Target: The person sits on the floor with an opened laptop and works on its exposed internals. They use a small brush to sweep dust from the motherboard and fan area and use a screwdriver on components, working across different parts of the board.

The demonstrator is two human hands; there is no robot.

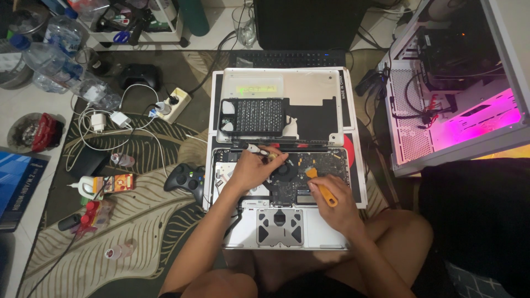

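Patterned rug (138,221) covers the floor, strewn at left with bottles (66,72), a power strip (174,105) with chargers and a black gamepad (186,179); any of these could be knocked by an elbow. At centre lies the opened laptop (281,221), its bottom cover (287,94) propped at the far side with a bit case (259,116) on it. The left hand (251,170) is closed on a small screwdriver (258,148) at the board's far edge; a slip there could, I judge, gouge the board (314,165) or lose a screw into the rug. The right hand (337,201) grips an orange pry tool (323,187) over the board; too much leverage might crack a connector. Right of it stands an open, pink-lit PC case (452,99).
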